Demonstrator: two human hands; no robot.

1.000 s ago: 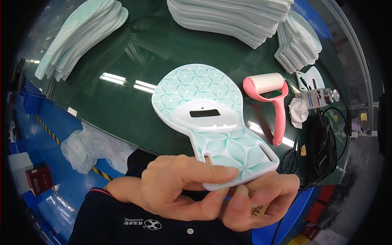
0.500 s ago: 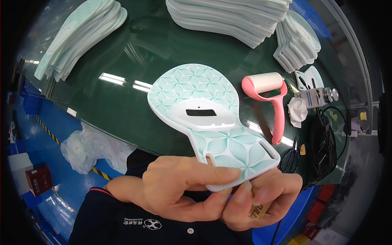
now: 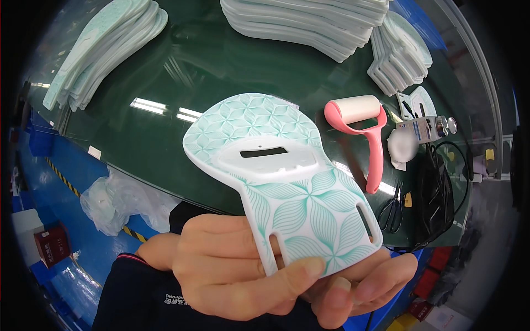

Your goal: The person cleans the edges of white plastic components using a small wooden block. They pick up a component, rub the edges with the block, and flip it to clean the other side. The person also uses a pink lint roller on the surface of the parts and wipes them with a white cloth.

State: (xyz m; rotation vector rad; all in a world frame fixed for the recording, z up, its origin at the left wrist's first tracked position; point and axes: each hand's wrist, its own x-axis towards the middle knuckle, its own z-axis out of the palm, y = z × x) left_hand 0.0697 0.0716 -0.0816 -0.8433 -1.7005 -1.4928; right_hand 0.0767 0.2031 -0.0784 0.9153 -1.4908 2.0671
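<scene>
A white plastic panel (image 3: 309, 201) with a teal leaf pattern lies tilted over my hands; its far end is rounded. It has a recessed white band with a dark slot, and two long slots near its squared near end. My left hand (image 3: 232, 270) grips the near left corner, thumb on the patterned face and fingers underneath. Below the near right edge is my right hand (image 3: 364, 287), its fingers curled and partly hidden by the panel. Whatever it holds is out of sight. Right of the panel lies a lint roller (image 3: 361, 132) with a pink handle and white roll.
Stacks of similar pale panels stand at the far left (image 3: 105, 52), far middle (image 3: 303, 25) and far right (image 3: 400, 55) of the green table (image 3: 149, 138). Scissors (image 3: 392, 212), a crumpled white wad (image 3: 402, 148), a clear bottle (image 3: 422, 130) and a black pouch (image 3: 434, 201) lie rightward.
The panel has shifted left and its near end shows more of its face. My left hand has moved left and down. A tan printed piece in my right hand is now hidden.
</scene>
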